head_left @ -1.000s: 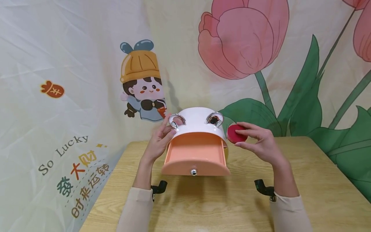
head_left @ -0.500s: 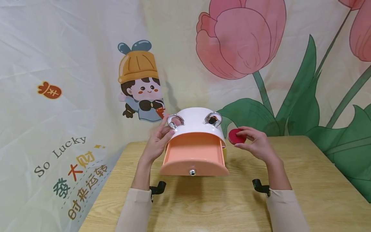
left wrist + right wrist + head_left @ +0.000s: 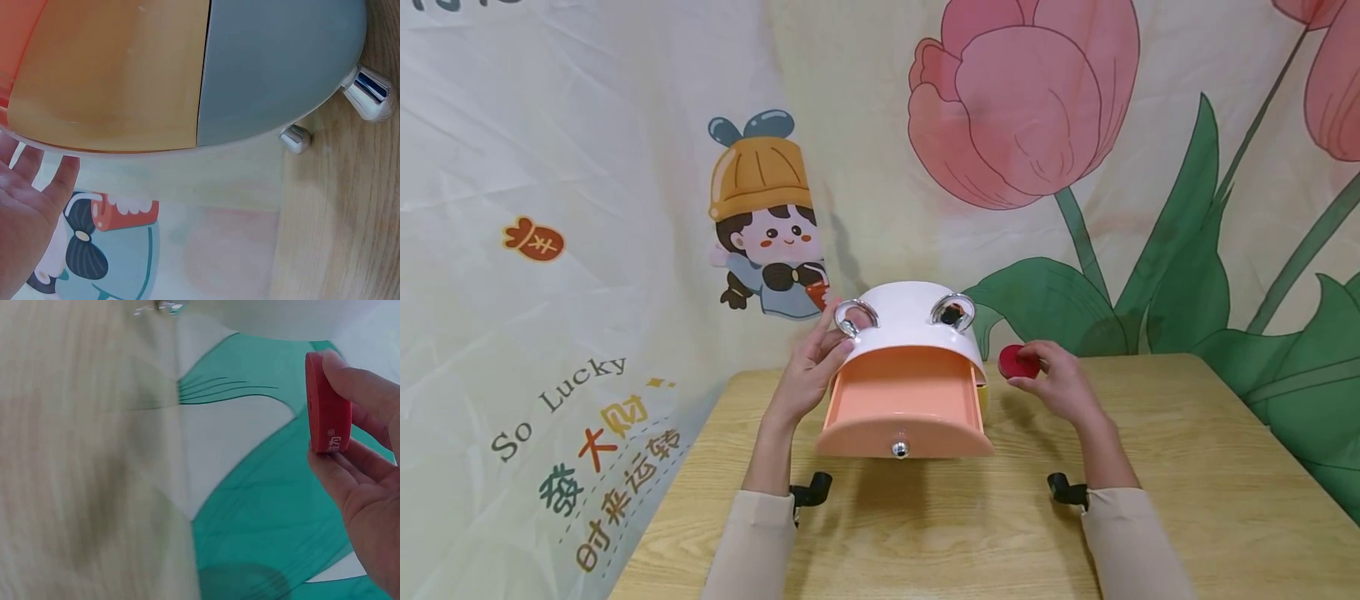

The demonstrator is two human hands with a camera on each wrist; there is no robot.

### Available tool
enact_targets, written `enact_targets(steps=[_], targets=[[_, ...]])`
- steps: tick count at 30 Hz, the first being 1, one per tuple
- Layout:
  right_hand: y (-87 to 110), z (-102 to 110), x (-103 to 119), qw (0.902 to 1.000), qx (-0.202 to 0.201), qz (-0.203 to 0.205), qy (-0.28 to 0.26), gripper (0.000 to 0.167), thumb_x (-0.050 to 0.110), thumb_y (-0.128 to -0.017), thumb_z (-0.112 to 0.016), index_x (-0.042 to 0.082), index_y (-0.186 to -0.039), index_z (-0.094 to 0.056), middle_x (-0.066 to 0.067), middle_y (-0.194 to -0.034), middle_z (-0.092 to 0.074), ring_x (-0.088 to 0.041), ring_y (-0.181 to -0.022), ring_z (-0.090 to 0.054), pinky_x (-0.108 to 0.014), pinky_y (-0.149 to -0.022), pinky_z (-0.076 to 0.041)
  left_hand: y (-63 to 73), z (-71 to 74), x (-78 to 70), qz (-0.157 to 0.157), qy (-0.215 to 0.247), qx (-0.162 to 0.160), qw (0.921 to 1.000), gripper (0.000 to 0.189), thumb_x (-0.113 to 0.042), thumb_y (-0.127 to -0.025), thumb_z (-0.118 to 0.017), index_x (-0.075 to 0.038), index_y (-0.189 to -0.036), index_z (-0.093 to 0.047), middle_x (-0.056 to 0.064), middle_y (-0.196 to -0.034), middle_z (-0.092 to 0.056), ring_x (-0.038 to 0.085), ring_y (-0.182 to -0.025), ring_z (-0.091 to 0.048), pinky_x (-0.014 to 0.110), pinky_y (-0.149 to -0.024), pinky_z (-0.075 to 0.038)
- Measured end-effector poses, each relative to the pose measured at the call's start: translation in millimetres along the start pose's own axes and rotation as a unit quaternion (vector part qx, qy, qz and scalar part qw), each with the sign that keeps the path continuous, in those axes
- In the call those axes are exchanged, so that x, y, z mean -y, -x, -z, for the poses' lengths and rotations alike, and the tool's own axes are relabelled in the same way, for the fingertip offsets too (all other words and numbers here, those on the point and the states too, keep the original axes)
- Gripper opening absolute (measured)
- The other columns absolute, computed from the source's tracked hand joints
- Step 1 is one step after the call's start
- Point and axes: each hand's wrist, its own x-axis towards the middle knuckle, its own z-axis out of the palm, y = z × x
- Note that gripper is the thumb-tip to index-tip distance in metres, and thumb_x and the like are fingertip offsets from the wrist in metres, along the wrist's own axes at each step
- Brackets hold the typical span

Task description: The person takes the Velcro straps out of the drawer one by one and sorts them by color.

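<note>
A frog-faced desktop storage box [image 3: 916, 315] with a white top and ring-shaped silver eyes stands mid-table. Its coral drawer [image 3: 904, 396] is pulled out, with nothing showing inside. My left hand [image 3: 805, 375] touches the left side of the box beside one eye, thumb in front. In the left wrist view, extended fingers [image 3: 61, 181] meet the lower white rim by the yellow panel [image 3: 112, 81]. To the right of the box, my right hand [image 3: 1063, 383] pinches a flat round red disc [image 3: 1013, 362] between thumb and fingers. White lettering marks its edge in the right wrist view.
The wooden table [image 3: 940, 533] runs back to a printed cloth backdrop [image 3: 865, 150] with tulips and a cartoon child. Silver feet [image 3: 370, 94] show under the box. Black angled mounts [image 3: 811, 490] sit at both wrists.
My right hand has lowered with the red disc and drawn a little away from the box. My left hand stays at the box, and the drawer remains pulled out.
</note>
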Motion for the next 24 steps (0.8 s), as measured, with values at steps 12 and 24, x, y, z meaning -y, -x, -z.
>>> enact_targets(steps=[12, 24], targets=[[-0.9, -21, -27, 0.9996, 0.007, -0.027, 0.005, 0.048, 0.011, -0.09, -0.082, 0.001, -0.135, -0.067, -0.025, -0.151, -0.052, -0.049, -0.137, -0.048, -0.06, -0.105, -0.052, -0.4, -0.5, 0.1, 0.003, -0.001, -0.002, 1.0, 0.071, -0.019, -0.108, -0.058, -0.034, -0.167, -0.022, 0.017, -0.15, -0.057, 0.019, -0.126, -0.066, 0.025, -0.1, -0.056], [0.7, -29, -42, 0.9975, 0.043, -0.054, -0.016, 0.046, 0.011, -0.085, -0.086, 0.002, -0.128, -0.071, -0.022, -0.141, -0.06, -0.043, -0.129, -0.055, -0.058, -0.107, -0.052, -1.4, -0.1, 1.8, -0.003, 0.004, 0.0, 1.0, 0.071, -0.014, -0.108, -0.056, -0.024, -0.168, -0.019, 0.022, -0.149, -0.056, 0.012, -0.123, -0.066, 0.023, -0.1, -0.056]])
